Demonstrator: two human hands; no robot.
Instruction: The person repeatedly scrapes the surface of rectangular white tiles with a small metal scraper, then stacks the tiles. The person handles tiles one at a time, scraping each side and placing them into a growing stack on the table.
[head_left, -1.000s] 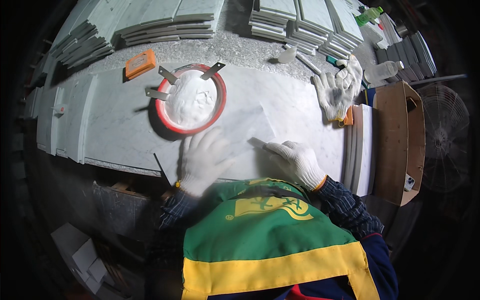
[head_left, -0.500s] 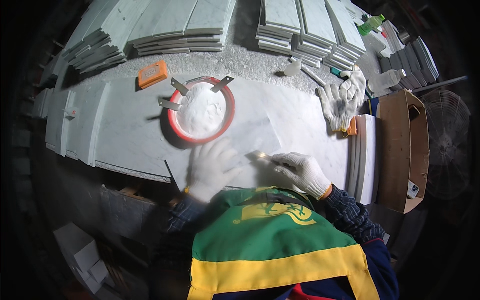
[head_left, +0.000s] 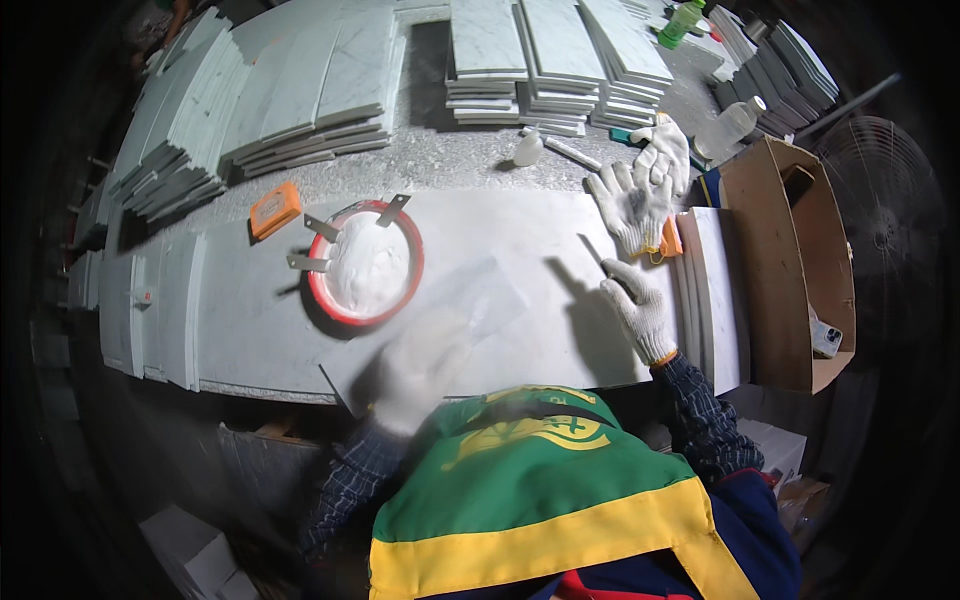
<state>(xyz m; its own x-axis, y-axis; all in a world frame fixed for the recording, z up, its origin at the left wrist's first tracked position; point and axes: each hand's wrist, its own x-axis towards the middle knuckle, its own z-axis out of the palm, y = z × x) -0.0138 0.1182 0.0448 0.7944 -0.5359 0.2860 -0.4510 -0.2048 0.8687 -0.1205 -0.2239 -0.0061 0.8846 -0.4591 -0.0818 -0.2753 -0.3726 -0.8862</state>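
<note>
My right hand [head_left: 640, 310], in a white knit glove, is closed round a thin metal scraper [head_left: 591, 248], seen nearly edge-on. It is raised over the right part of the pale marble slab [head_left: 250, 330], and a shadow falls on the stone beside it. My left hand [head_left: 425, 360], also gloved, is smeared by motion near the slab's front edge, its fingers unreadable. Just beyond it a greyish translucent patch [head_left: 490, 300] shows on the slab; whether sheet or wet film I cannot tell. A red-rimmed bowl [head_left: 416, 275] holds white paste [head_left: 368, 265], with several metal strips at its rim.
An orange box [head_left: 274, 210] sits left of the bowl. Marble strips [head_left: 355, 75] are stacked at the back. Spare gloves [head_left: 635, 205], a small bottle [head_left: 528, 150] and a clear bottle [head_left: 728, 130] lie at right. A cardboard box [head_left: 765, 230] and a fan [head_left: 885, 220] flank the right edge.
My right hand has lifted the scraper off the slab and moved to the right, turning it upward. My left hand stays low by the slab's front edge, still blurred. The whole view has shifted.
</note>
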